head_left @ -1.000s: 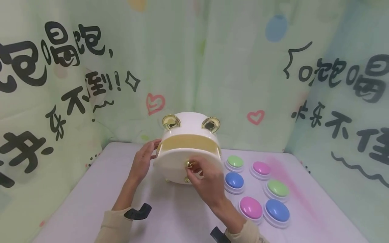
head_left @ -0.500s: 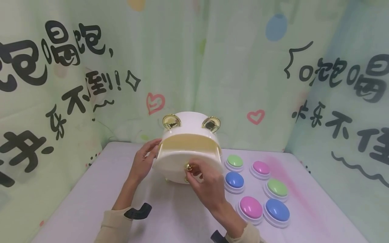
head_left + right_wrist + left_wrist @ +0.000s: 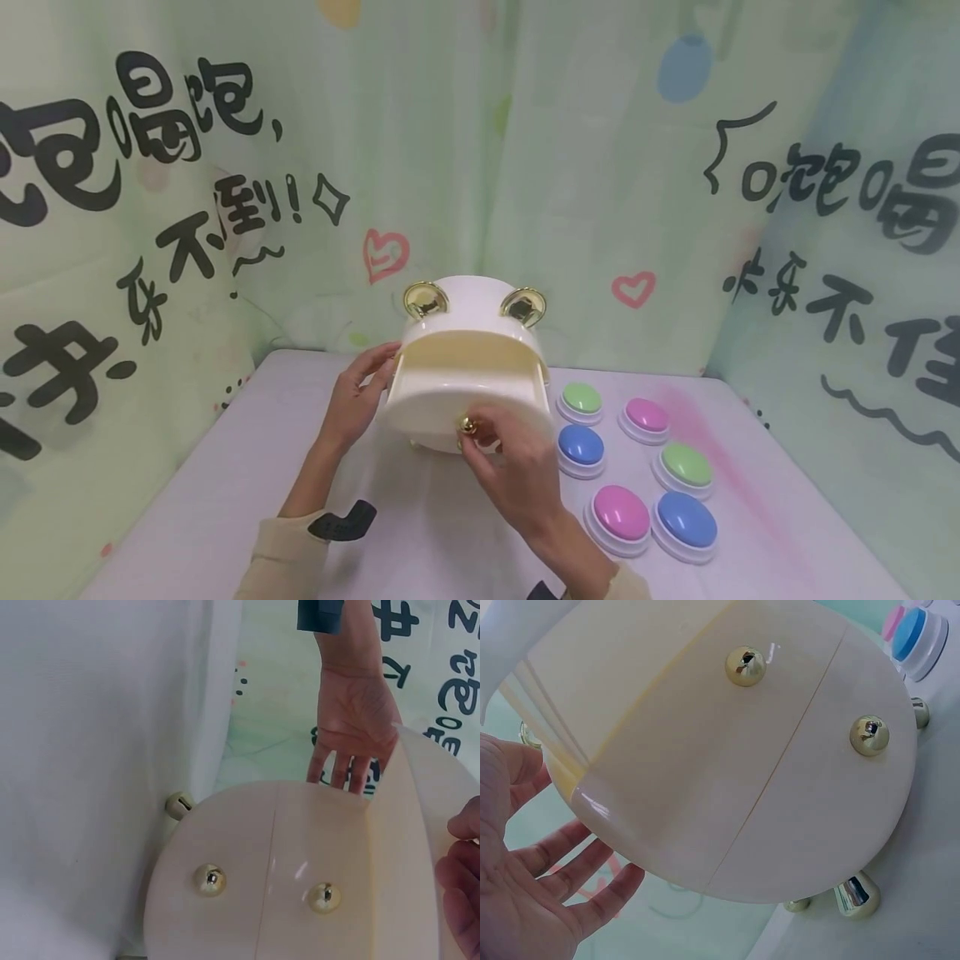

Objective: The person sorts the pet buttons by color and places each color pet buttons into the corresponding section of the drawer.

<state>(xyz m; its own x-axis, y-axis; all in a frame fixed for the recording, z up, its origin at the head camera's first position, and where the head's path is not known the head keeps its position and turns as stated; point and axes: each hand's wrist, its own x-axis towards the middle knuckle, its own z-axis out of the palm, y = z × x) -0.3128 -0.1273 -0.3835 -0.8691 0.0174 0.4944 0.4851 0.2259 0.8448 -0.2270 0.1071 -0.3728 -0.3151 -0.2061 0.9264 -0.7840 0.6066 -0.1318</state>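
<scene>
Soft, diffuse light fills the head view, pale and low in contrast, with small highlights on the nearest blue button (image 3: pixel 687 518) and mirror-like glints in the gold ears (image 3: pixel 426 299). A faint, soft-edged shadow lies on the table (image 3: pixel 435 533) before the white drawer box (image 3: pixel 472 296). The right hand (image 3: pixel 517 467) looks slightly blurred near the gold knob (image 3: pixel 468 425). Black lettering (image 3: pixel 122 369) looks stretched toward the sides. Both wrist views are dimmer and greyer, with short glare streaks on the box's glossy front.
</scene>
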